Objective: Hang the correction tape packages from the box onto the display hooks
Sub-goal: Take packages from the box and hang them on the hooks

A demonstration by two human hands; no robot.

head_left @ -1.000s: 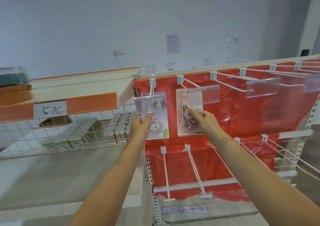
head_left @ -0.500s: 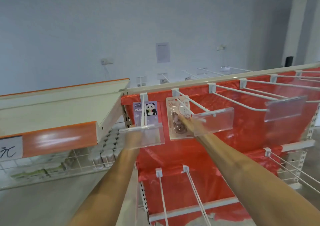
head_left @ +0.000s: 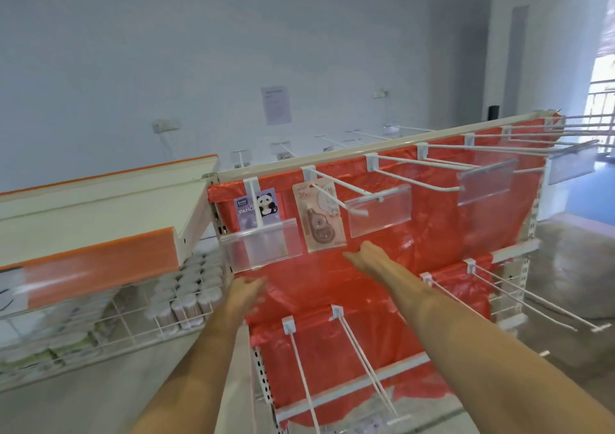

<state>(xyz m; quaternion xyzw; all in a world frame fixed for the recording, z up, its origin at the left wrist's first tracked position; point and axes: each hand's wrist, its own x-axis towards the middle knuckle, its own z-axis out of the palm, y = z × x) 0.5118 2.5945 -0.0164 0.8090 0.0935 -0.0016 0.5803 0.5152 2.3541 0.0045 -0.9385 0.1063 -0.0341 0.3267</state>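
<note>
Though just below, right hand [head_left: 361, 256] (empty) off package [head_left: 318, 222]

Display colours
You see a red backing sheet [head_left: 416, 234], white hooks [head_left: 412, 174], a purple package with a black-and-white panda [head_left: 256, 209], a pink package [head_left: 316, 220] and an orange shelf edge [head_left: 100, 260].

Both bare forearms were extended forward and upward from the lower edge of the view. The left hand [head_left: 248, 289] was held lower, its fingers blurred but seemingly loose, with nothing gripped. The right hand [head_left: 367, 256] was held higher and further forward, fingers pointed left and relaxed, nothing held. The hands were kept well apart.
</note>
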